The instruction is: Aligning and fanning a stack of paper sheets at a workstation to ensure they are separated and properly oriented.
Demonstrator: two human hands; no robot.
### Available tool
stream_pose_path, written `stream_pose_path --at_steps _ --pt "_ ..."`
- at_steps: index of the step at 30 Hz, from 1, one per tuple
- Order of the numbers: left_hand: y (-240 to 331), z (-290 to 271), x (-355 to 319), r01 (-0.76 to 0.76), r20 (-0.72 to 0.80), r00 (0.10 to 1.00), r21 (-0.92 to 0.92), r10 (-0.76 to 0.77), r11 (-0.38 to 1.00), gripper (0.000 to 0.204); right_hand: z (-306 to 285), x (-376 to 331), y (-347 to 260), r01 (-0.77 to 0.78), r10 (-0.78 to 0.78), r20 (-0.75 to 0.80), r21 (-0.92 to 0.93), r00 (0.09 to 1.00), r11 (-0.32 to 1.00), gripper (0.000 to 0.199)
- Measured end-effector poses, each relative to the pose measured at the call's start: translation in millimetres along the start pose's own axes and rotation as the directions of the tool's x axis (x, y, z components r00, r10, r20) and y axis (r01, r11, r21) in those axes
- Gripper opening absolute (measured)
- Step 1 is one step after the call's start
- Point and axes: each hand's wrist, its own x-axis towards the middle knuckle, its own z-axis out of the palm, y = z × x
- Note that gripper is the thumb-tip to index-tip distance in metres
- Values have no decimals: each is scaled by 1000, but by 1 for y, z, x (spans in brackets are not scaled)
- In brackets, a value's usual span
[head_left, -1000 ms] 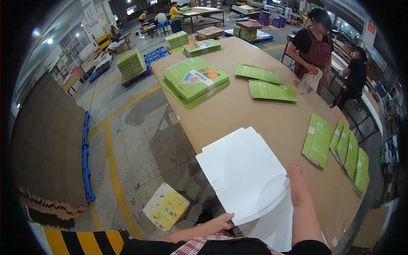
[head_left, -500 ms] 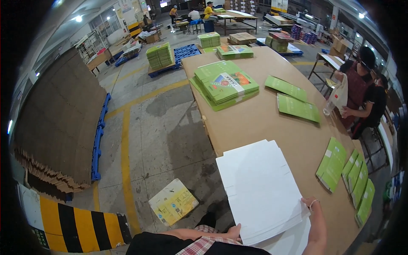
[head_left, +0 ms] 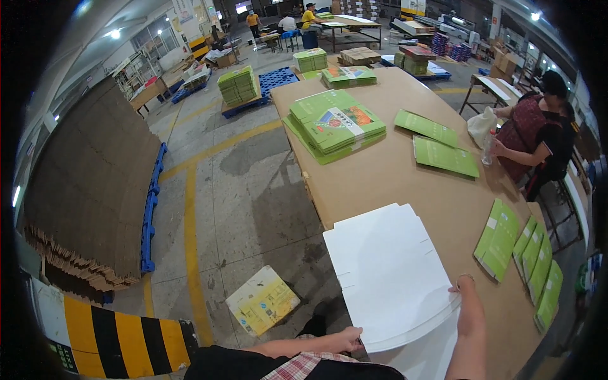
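Note:
A few white die-cut cardboard sheets (head_left: 389,272) lie together over the near end of the brown-topped table, their near edge bowed upward. Below that edge, another white sheet (head_left: 424,354) shows on the table. At the near left corner my left hand (head_left: 349,339) is closed on the white sheets, thumb on top. My right hand (head_left: 463,285) pinches their right edge, its fingers partly hidden at the rim; a bracelet circles that wrist.
Flat green printed cartons (head_left: 335,120) are stacked on the table (head_left: 354,190); more green pieces (head_left: 497,240) lie along its right side. Across the table a co-worker (head_left: 535,126) holds a white bag and a clear bottle. A tall cardboard stack (head_left: 88,183) stands left; a yellow carton (head_left: 263,301) lies on the floor.
The near edge of the white sheets has risen and curved up in my hands, and both hands have moved slightly up. The co-worker has lowered the bag toward the table.

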Motion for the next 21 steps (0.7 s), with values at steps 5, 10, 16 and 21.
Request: stream_pose_path --at_steps 5,10,16,21 --pt "-36 -6 7 -191 93 978 58 185 980 43 -9 -32 -7 -86 70 90 195 994 977 31" --pt "-41 -11 26 -244 -11 960 465 281 851 39 -15 -33 3 18 -17 -9 80 1000 997 42" --pt "-16 -8 34 -69 -113 991 49 74 996 29 -8 1 17 38 -36 -33 77 999 996 33" --pt "5 -9 21 69 -26 997 -64 -70 996 21 -7 21 28 161 -158 -96 26 983 987 37"
